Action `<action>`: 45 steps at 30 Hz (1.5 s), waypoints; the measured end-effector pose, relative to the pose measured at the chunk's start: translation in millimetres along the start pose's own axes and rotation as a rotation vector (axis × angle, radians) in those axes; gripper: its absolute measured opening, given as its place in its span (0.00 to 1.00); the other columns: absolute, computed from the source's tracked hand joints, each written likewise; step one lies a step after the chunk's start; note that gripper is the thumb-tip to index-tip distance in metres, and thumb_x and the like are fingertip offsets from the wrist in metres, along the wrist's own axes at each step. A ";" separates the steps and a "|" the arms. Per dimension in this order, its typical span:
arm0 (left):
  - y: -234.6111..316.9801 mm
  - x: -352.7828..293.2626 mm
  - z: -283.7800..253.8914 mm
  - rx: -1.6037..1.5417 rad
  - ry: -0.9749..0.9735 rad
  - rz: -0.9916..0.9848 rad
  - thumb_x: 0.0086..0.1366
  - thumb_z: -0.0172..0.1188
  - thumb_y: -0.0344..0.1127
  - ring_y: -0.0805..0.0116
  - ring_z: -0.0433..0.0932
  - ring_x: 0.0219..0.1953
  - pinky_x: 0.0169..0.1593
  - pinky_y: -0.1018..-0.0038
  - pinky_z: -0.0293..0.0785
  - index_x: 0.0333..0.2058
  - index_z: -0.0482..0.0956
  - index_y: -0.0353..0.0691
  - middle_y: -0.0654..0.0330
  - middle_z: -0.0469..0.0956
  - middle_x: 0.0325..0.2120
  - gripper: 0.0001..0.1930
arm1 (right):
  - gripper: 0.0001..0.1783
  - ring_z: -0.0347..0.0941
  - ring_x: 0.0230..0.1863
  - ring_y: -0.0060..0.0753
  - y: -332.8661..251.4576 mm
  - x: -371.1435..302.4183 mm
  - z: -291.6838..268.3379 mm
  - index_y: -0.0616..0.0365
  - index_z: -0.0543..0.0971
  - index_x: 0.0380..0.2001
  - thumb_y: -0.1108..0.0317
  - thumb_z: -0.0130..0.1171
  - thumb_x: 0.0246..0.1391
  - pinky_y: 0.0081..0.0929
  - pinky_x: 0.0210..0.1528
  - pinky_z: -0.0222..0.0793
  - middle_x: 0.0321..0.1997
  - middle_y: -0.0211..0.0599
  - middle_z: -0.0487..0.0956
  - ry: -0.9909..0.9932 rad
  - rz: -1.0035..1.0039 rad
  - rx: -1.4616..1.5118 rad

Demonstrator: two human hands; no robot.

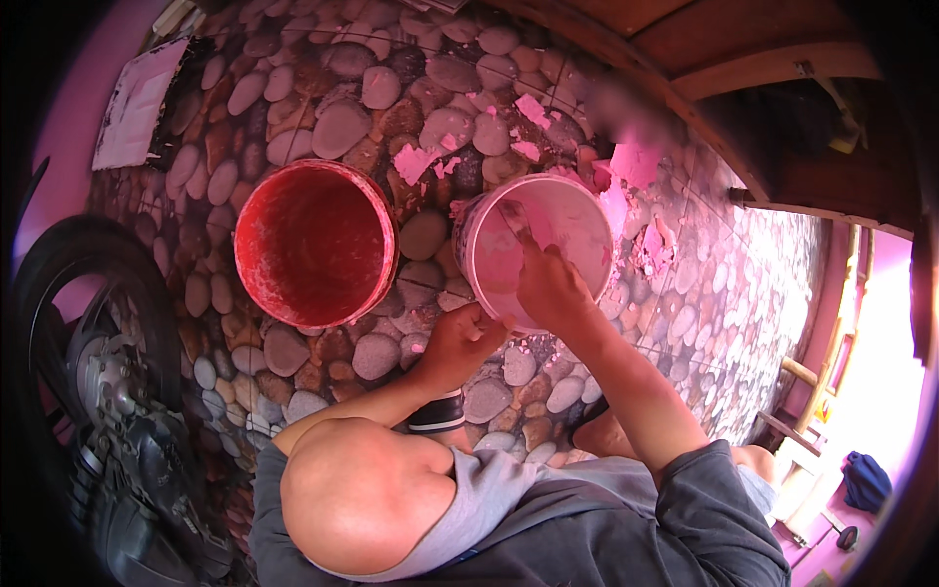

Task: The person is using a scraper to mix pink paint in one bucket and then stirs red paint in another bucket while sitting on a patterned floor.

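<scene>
A white bucket (471, 230), its inside smeared pink, stands on the pebble-patterned floor in front of me. My right hand (556, 286) reaches over its near rim, fingers wrapped round the handle of a scraper (513, 217). The scraper's flat end lies against the inner wall at the upper left. At the near left edge, my left hand (465, 342) grips the bucket's rim between thumb and fingers. To the left is a red bucket (315, 245) with pale smears round its rim; nothing shows inside it.
Pink paint flakes (415, 162) lie scattered beyond and right of the white bucket. A motorcycle wheel (93, 342) stands close on the left. Wooden furniture (724, 59) borders the far right. A paint-marked white board (139, 103) lies at the far left.
</scene>
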State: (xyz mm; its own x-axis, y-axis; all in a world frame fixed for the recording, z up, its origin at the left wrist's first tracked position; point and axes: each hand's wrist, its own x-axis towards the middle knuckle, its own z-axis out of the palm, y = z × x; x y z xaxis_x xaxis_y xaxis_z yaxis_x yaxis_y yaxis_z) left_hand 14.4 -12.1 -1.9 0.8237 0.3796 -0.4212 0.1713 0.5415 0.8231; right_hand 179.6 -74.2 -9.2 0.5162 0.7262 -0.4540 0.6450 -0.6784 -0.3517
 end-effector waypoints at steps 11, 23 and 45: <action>4.3 1.4 1.1 -0.085 -0.028 -0.048 0.67 0.56 0.32 0.75 0.78 0.39 0.46 0.77 0.74 0.42 0.76 0.30 0.57 0.81 0.36 0.11 | 0.29 0.77 0.37 0.61 -1.8 7.5 -4.4 0.59 0.65 0.59 0.74 0.51 0.50 0.47 0.41 0.75 0.38 0.59 0.76 -0.023 -0.081 -0.216; -21.4 0.2 5.0 0.113 -0.060 -0.052 0.68 0.56 0.41 0.78 0.78 0.35 0.40 0.77 0.73 0.36 0.79 0.32 0.57 0.82 0.30 0.15 | 0.26 0.78 0.38 0.56 0.8 -5.0 -12.2 0.68 0.66 0.52 0.72 0.51 0.48 0.41 0.40 0.77 0.37 0.58 0.76 0.047 -0.155 -0.278; 26.3 23.6 -11.8 0.276 0.193 0.144 0.64 0.62 0.35 0.87 0.64 0.25 0.28 0.86 0.61 0.31 0.67 0.39 0.73 0.67 0.22 0.11 | 0.34 0.77 0.42 0.59 1.6 -0.8 -10.6 0.65 0.60 0.60 0.69 0.54 0.49 0.42 0.44 0.76 0.44 0.63 0.74 -0.122 0.047 -0.021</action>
State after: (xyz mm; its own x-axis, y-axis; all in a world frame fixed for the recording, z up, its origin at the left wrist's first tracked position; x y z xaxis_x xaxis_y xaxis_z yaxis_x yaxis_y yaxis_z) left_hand 32.0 20.0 5.4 0.7376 0.5859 -0.3356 0.2219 0.2591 0.9400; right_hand 186.2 -74.7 -0.7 0.4749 0.6740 -0.5658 0.6344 -0.7078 -0.3108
